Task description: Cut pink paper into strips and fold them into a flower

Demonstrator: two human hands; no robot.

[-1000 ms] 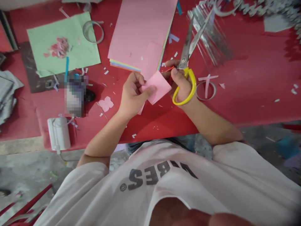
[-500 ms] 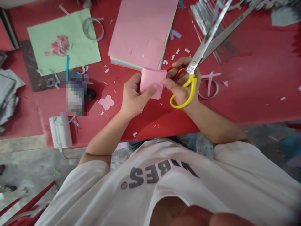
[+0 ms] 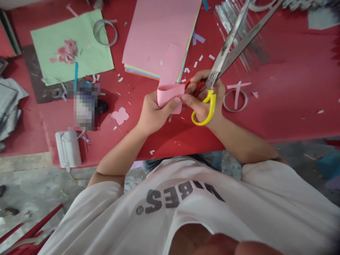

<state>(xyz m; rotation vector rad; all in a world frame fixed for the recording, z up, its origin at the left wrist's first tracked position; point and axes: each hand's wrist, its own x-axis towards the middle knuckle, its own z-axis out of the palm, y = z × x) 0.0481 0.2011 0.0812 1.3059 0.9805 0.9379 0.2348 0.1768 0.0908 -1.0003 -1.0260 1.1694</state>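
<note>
The pink paper is bent over into a loop, pinched between the thumb and fingers of my left hand. Its long axis runs roughly across my body, and a flat part seems to rise from behind the loop toward the far side of the surface. The paper sits between my two hands, with its right end just beside the thumb of my right hand. That hand is closed around the yellow-handled scissors, whose blades stand apart and point up and away to the right, clear of the paper. Just past the paper lies a stack of coloured sheets, pink on top, on the red surface among small white scraps. A ring of tape lies right of my right hand, a green sheet lies far left, and a white charger sits near the surface's edge.
</note>
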